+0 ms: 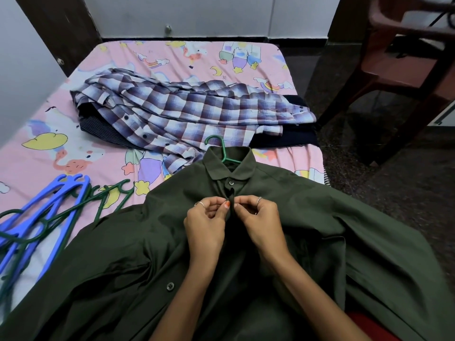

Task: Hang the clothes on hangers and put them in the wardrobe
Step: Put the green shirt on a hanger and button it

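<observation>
Grip, left hand: thumb and forefinger pinch the left edge of the placket on the dark green shirt, just below the top button.
Grip, right hand: fingertips pinch the right edge of the same placket; both hands meet at the shirt's centre line, rings on both.
Dark green shirt: spread front-up across the near part of the bed, collar pointing far, top button fastened.
Green hanger: inside the shirt, hook protruding from the collar on the far side.
Spare hangers: blue and dark green, heaped at the near left on the bed.
Checked shirt: lies crumpled beyond the collar, on top of darker folded clothes, mid-bed.
Bed: pink cartoon-print sheet.
Brown plastic chair: far right, on the floor.
</observation>
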Available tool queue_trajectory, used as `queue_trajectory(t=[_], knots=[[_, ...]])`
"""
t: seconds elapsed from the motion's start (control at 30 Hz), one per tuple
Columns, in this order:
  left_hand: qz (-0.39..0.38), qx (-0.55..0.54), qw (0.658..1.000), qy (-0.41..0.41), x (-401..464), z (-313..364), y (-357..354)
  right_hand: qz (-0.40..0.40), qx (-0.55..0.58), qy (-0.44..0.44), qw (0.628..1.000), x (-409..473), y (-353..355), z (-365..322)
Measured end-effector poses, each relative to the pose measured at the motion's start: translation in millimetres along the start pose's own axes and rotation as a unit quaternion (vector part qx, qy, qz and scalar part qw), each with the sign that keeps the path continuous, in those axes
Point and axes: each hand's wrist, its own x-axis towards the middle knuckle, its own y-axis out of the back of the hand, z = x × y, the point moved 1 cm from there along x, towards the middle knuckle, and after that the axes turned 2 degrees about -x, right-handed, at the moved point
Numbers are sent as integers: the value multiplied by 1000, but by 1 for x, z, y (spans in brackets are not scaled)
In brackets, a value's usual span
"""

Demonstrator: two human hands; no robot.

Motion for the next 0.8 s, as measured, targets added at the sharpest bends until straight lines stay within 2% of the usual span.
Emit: queue_trajectory(t=[0.17, 0.43, 0.6, 0.73, 0.8], knots=[[-21, -8, 1000, -4, 3, 2, 2, -27, 23, -8, 999, 4, 2, -2], [-44, 32, 999, -5, 8, 3, 2, -54, -22, -4, 998, 11, 1, -7], [-45, 1, 999, 21, 4, 5, -1, -5, -92, 48, 995, 4, -1, -13], [-49, -22, 996, 77, 7, -3, 1, 33, -103, 113, 988, -5, -5, -12], [-47, -14, 996, 77, 7, -4, 1, 47, -99, 132, 985, -7, -7, -9]])
